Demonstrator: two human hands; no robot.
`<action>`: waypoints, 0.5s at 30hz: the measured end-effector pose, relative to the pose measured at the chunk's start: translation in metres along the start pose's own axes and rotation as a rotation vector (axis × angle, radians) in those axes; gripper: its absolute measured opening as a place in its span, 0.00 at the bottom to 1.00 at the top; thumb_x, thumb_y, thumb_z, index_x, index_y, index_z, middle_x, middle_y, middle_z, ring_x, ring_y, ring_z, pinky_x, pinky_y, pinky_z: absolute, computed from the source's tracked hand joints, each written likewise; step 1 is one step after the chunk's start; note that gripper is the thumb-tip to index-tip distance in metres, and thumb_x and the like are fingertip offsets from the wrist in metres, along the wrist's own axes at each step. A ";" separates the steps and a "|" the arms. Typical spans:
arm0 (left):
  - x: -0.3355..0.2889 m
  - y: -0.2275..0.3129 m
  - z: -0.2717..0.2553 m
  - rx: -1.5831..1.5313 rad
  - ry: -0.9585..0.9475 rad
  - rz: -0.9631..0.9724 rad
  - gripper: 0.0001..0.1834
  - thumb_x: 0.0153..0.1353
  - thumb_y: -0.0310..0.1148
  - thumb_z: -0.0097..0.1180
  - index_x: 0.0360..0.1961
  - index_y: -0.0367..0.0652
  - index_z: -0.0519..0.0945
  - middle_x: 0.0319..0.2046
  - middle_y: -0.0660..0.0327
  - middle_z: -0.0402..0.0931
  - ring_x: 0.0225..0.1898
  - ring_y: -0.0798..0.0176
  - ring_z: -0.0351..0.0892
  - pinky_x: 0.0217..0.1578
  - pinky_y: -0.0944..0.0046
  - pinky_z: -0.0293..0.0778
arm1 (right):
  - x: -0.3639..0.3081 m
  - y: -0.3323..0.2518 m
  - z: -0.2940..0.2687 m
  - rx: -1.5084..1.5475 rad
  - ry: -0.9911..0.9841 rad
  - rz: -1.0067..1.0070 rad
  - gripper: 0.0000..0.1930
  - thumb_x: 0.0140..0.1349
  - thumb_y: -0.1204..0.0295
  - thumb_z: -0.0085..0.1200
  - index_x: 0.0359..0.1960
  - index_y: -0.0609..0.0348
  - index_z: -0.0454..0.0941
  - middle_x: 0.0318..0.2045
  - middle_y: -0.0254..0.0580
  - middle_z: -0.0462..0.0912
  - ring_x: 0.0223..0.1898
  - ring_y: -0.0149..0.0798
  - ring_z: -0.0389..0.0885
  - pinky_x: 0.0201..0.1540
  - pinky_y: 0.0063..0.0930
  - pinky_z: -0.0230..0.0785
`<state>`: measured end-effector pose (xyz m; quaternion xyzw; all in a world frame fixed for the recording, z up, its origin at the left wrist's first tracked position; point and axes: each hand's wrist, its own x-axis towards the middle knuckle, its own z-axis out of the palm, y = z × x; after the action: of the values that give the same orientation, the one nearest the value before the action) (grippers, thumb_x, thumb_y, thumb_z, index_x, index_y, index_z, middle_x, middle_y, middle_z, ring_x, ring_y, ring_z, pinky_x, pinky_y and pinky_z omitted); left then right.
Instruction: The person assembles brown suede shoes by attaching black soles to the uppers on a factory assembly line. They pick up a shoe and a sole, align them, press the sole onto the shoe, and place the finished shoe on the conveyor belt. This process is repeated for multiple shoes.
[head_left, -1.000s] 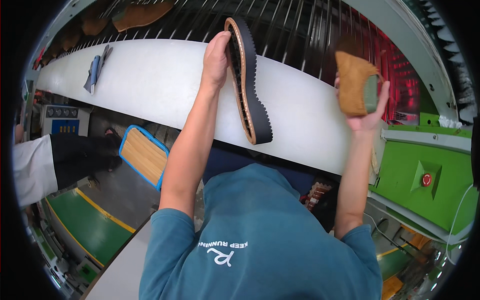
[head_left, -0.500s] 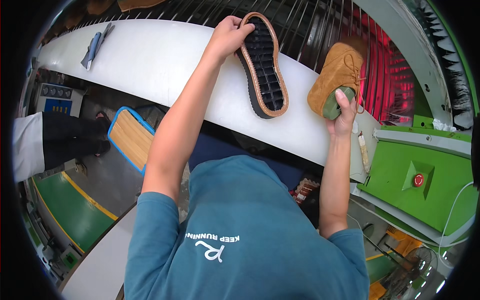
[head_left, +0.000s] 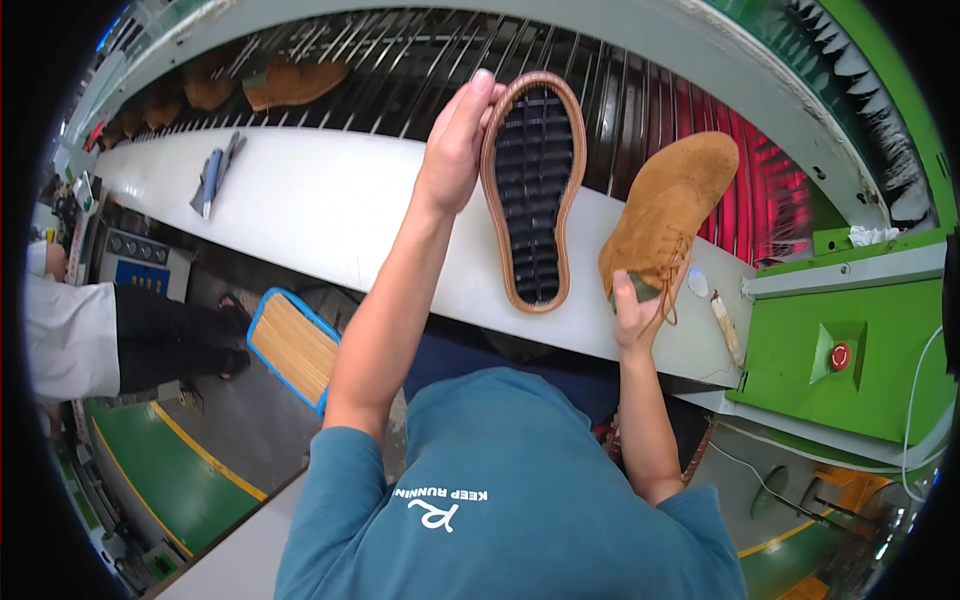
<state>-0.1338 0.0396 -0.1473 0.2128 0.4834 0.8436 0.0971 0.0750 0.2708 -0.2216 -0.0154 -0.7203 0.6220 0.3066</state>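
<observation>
My left hand (head_left: 458, 150) grips a shoe sole (head_left: 533, 200) by its upper left edge. The sole's inner side faces me, with a black ribbed grid and a stitched tan rim; it is held above the white worktop. A tan suede lace-up shoe upper (head_left: 672, 190) points its toe up and away from me. My right hand (head_left: 632, 315) closes on it at the heel opening, thumb against a green part inside; most of the fingers are hidden behind. Sole and upper are apart, side by side.
A long white worktop (head_left: 330, 190) runs across, with a blue-grey cutter-like tool (head_left: 213, 178) at left. Behind it are metal rollers with several brown shoes (head_left: 292, 84) and a red glow. At right stand a whitish stick (head_left: 726, 327) and a green machine with a red button (head_left: 841, 356). A person (head_left: 75, 335) stands left.
Both hands have turned what they hold: the sole now stands more upright and squarely facing me, and the upper shows its laced top. The whole view has shifted, with more of the rollers visible.
</observation>
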 end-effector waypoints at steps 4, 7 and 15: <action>-0.021 0.025 0.024 -0.094 -0.065 0.011 0.45 0.90 0.65 0.28 0.70 0.30 0.76 0.52 0.51 0.93 0.51 0.63 0.93 0.52 0.65 0.86 | -0.020 -0.009 0.005 0.101 0.031 0.004 0.56 0.66 0.78 0.60 0.91 0.65 0.37 0.78 0.64 0.68 0.72 0.57 0.80 0.73 0.51 0.75; -0.034 0.034 0.029 -0.006 -0.142 0.041 0.55 0.87 0.73 0.20 0.76 0.27 0.72 0.61 0.46 0.89 0.61 0.58 0.90 0.64 0.60 0.82 | -0.037 -0.017 0.006 0.132 0.042 -0.019 0.57 0.63 0.80 0.58 0.91 0.68 0.36 0.81 0.66 0.62 0.80 0.60 0.71 0.80 0.53 0.68; -0.061 0.047 0.053 0.151 -0.124 0.153 0.59 0.84 0.76 0.20 0.74 0.23 0.73 0.60 0.43 0.88 0.62 0.57 0.89 0.64 0.61 0.81 | -0.066 -0.045 0.004 0.186 -0.044 -0.080 0.64 0.57 0.75 0.64 0.91 0.70 0.32 0.83 0.61 0.60 0.83 0.56 0.66 0.82 0.48 0.62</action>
<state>-0.0533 0.0342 -0.1002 0.3076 0.5208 0.7950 0.0458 0.1426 0.2305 -0.2083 0.0553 -0.6662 0.6736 0.3153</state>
